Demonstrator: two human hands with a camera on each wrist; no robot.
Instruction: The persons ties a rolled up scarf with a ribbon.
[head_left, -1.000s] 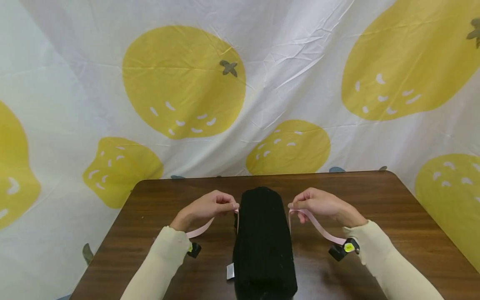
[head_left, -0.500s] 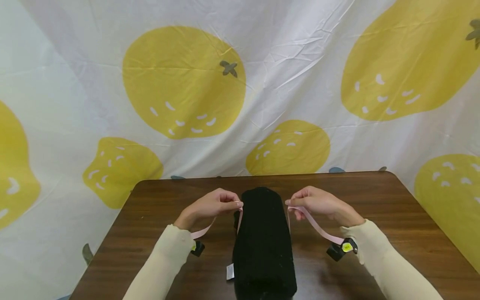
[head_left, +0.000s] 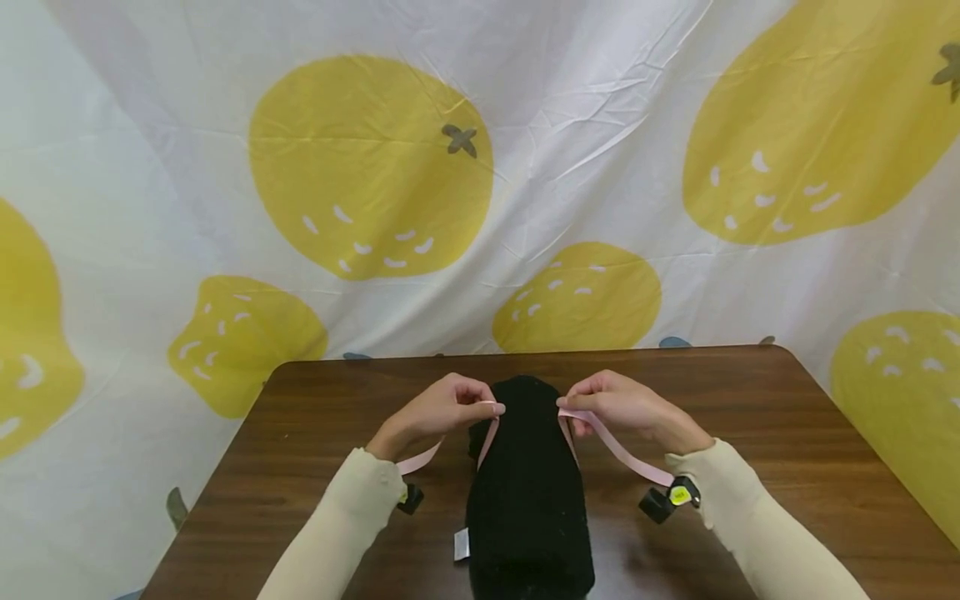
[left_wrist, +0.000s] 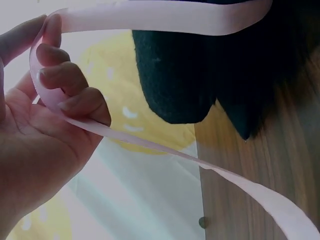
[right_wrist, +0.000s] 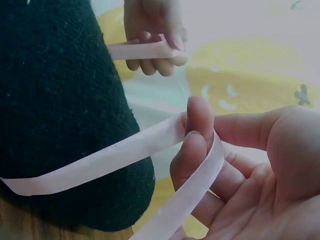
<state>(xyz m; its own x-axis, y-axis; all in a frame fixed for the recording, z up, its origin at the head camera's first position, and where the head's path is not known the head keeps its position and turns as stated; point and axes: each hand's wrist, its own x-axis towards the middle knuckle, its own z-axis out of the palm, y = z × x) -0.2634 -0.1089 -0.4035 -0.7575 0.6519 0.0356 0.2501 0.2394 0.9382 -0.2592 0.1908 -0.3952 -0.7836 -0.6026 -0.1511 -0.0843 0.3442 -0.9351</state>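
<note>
A long black fuzzy cushion (head_left: 528, 500) lies lengthwise on the table. Pink ribbon (right_wrist: 100, 162) comes up along both of its sides. My left hand (head_left: 450, 408) pinches the ribbon between thumb and forefinger over the cushion's left edge. In the left wrist view the ribbon (left_wrist: 150, 17) loops through that hand's curled fingers and trails off below. My right hand (head_left: 622, 404) pinches the other length over the right edge, its loose tail (head_left: 630, 458) hanging toward the wrist. A gap of black fabric separates the two hands. The ribbon under the cushion is hidden.
The brown wooden table (head_left: 750, 400) has rounded back corners. Behind it hangs a white cloth (head_left: 585, 108) printed with yellow fruit. A small white label (head_left: 461, 544) sticks out from the cushion's left side. Black wrist cameras (head_left: 660, 502) sit at the cuffs.
Both hands have moved inward, from beside the cushion to over its edges, drawing the ribbon with them. The ribbon now slants across the cushion's top edges. The cushion stays in place.
</note>
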